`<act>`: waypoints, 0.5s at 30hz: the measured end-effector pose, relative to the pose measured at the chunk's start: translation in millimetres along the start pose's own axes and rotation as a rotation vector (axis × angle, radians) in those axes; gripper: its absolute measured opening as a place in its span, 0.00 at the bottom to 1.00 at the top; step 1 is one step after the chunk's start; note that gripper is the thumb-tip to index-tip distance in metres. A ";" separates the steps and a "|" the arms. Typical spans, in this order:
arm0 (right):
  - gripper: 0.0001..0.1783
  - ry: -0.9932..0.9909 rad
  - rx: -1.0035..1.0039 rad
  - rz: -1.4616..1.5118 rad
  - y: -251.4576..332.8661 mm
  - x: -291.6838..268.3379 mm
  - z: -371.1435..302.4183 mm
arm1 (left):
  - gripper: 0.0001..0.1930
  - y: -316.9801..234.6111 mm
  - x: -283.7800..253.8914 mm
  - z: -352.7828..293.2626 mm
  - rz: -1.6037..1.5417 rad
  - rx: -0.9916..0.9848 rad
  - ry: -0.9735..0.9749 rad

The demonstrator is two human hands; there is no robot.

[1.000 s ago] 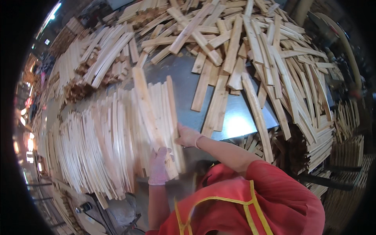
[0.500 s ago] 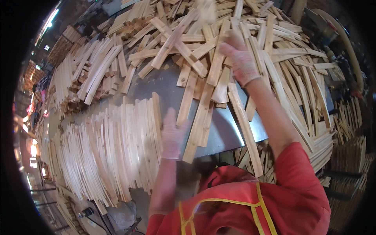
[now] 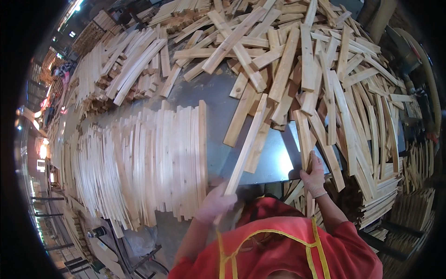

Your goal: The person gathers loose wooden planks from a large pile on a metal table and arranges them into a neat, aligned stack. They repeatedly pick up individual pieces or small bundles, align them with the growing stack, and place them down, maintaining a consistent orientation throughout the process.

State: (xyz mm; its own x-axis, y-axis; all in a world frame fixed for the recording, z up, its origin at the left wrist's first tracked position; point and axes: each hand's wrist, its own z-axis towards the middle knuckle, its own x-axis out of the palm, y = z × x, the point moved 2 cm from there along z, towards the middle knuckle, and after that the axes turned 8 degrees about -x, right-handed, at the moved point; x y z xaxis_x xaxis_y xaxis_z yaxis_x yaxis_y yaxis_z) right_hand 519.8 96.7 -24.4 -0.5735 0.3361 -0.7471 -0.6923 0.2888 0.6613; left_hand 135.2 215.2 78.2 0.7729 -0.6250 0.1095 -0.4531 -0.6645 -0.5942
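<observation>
Frankly, from where I stand, the loose pile [image 3: 284,53] at one o'clock looks like the likeliest source of trouble. The right hand [image 3: 313,176], out at four o'clock, has its thumb and fingers closed about a slat [image 3: 303,132] whose far end lies among those crossed pieces; a hard tug could, I'd judge, drag the neighbours along and send a few sliding. That slat also juts past the near edge of the worktop [image 3: 214,95], so a slack grip might let it tip down toward the person.

The left hand [image 3: 217,202], at six o'clock, is clenched round the near end of a pale slat [image 3: 246,148] slanting up toward one o'clock. Held so close to its end, the length could wag, and its tip could catch on the pile (whether it touches anything there, I cannot tell).

A wide swing toward nine o'clock might knock the outermost piece of the close-set row [image 3: 179,158] out of line, since I see nothing bracing that side. The stack [image 3: 134,69] at ten o'clock seems safely out of reach.
</observation>
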 end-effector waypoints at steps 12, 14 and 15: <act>0.31 0.415 -0.056 0.592 199.4 168.6 84.5 | 0.32 51.6 -34.9 -10.3 0.272 0.334 -0.546; 0.26 0.776 -0.067 0.235 229.5 198.4 96.5 | 0.35 57.7 -38.9 -1.4 0.905 0.432 -0.893; 0.25 0.833 -0.176 0.162 239.2 205.6 105.1 | 0.40 50.4 -36.2 2.1 0.950 0.384 -0.925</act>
State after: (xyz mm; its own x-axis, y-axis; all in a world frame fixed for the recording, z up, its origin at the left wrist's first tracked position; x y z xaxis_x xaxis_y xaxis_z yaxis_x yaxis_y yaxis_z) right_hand 282.4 329.1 -12.8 -0.7572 -0.4251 -0.4959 -0.5927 0.1283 0.7951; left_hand 85.3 205.2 42.6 0.3183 -0.1730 -0.9321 -0.9345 0.1081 -0.3392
